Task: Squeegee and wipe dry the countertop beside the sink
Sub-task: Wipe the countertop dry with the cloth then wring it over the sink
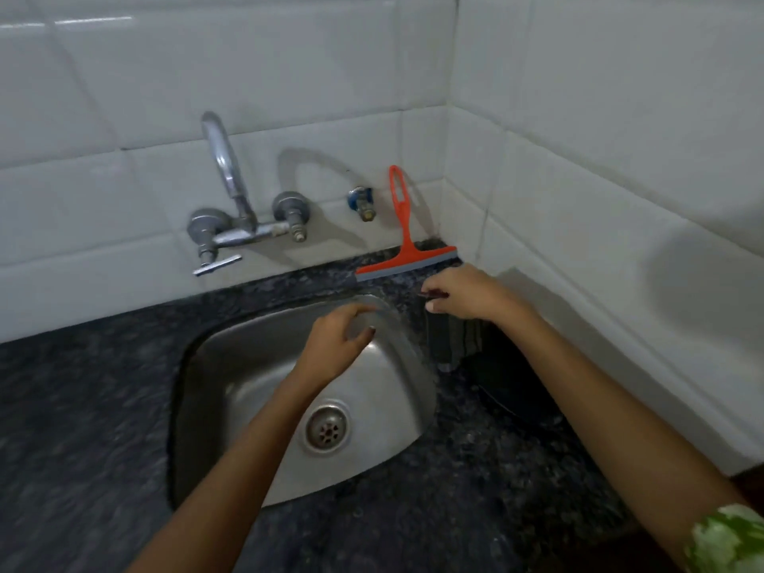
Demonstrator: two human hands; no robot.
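An orange squeegee (403, 241) with a grey rubber blade stands on the dark speckled countertop (475, 469), its handle leaning against the white tiled wall behind the sink's right corner. Just in front of the blade, my right hand (467, 295) pinches the top edge of a dark striped cloth (454, 341), which hangs down from my fingers onto the counter beside the sink. My left hand (339, 345) hovers over the steel sink (248, 366) with its fingers spread, holding nothing.
A chrome wall tap (231, 208) with two knobs reaches over the sink's back left. A small blue and brass valve (364, 202) sticks out of the wall beside the squeegee handle. Tiled walls meet in a corner at the right.
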